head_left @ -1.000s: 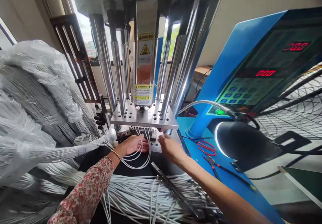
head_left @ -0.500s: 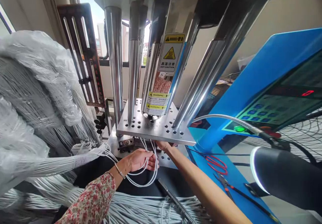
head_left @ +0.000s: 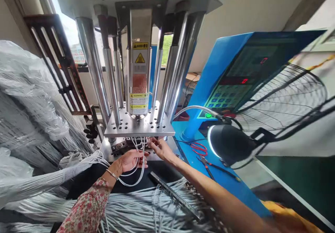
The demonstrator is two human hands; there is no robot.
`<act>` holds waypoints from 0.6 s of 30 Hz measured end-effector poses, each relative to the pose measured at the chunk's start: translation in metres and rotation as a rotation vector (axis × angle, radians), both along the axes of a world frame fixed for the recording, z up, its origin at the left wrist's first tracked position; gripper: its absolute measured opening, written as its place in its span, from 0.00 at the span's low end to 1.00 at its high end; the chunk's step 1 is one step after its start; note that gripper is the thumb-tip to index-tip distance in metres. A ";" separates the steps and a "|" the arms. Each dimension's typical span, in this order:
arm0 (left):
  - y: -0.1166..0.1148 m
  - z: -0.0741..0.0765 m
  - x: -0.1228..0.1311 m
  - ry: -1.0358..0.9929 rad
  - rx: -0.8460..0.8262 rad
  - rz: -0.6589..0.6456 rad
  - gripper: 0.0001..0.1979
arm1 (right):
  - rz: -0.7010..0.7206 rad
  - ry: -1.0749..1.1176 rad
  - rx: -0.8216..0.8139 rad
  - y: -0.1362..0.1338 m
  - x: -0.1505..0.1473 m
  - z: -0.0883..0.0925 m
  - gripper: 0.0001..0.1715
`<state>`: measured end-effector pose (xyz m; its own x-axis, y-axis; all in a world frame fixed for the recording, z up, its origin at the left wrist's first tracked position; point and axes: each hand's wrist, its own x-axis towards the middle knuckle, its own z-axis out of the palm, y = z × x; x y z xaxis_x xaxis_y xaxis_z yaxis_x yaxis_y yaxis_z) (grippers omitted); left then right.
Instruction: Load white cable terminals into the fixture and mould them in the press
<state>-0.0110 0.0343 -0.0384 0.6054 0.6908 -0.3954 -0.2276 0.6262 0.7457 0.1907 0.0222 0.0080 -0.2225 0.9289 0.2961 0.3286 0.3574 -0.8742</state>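
Observation:
Thin white cables curve in a loop below the press, their upper ends running under the steel plate. My left hand is closed around these cables, palm turned inward and fingers curled. At the right of the cable ends, my right hand reaches to the mould under the plate. Its thumb and fingers are pinched together at the mould's edge; what lies between them is too small to make out.
Bundled grey-white cables lie in front, with a long metal mould strip on top. Plastic-wrapped bundles hang left. Red-handled scissors and cutters rest on the blue surface right, near a lamp and control panel.
The view has swung right and tilted up. My right hand has come partly out from beneath the plate, its fingers now showing. My left hand keeps hold of the cable loop.

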 end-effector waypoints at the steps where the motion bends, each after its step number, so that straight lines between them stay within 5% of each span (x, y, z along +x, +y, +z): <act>1: -0.002 0.003 -0.001 0.020 0.003 0.005 0.10 | -0.061 -0.001 -0.005 -0.023 0.016 -0.004 0.18; 3: -0.005 0.008 -0.002 0.050 0.015 0.021 0.07 | -0.283 -0.033 0.047 -0.079 0.063 -0.016 0.14; 6: 0.000 0.011 0.002 0.105 0.017 0.004 0.07 | -0.806 -0.212 0.191 -0.178 0.161 -0.042 0.12; 9: 0.006 0.009 0.009 0.198 0.080 0.002 0.12 | -1.270 -0.469 -0.101 -0.269 0.250 -0.074 0.13; 11: 0.007 0.006 0.012 0.280 0.121 0.031 0.13 | -1.345 -0.493 -0.180 -0.303 0.281 -0.089 0.12; 14: 0.006 0.003 0.015 0.340 0.120 0.084 0.13 | -1.243 -0.472 -0.139 -0.297 0.273 -0.094 0.13; 18: -0.002 0.006 0.014 0.272 0.078 0.070 0.06 | -0.791 -0.364 0.108 -0.216 0.191 -0.065 0.15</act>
